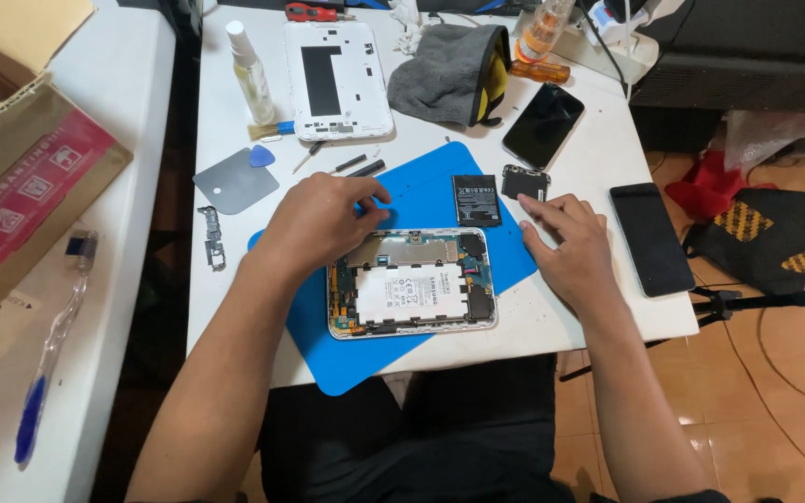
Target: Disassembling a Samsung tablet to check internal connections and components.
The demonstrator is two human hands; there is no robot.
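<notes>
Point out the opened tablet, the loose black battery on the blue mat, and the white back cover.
opened tablet [412,293]: head view, on the white battery label in its middle.
loose black battery [476,199]: head view, on the centre of its dark face.
white back cover [358,79]: head view, on the plain white panel right of its dark cut-out.

A small electronics repair bench, by the look of it: a white table [607,307] carries a blue work mat [505,256], an opened tablet [412,284] with its white back cover [337,79] set aside, loose phones [543,125], a red screwdriver [312,12], a spray bottle [251,70] and a grey cloth [440,70].
</notes>
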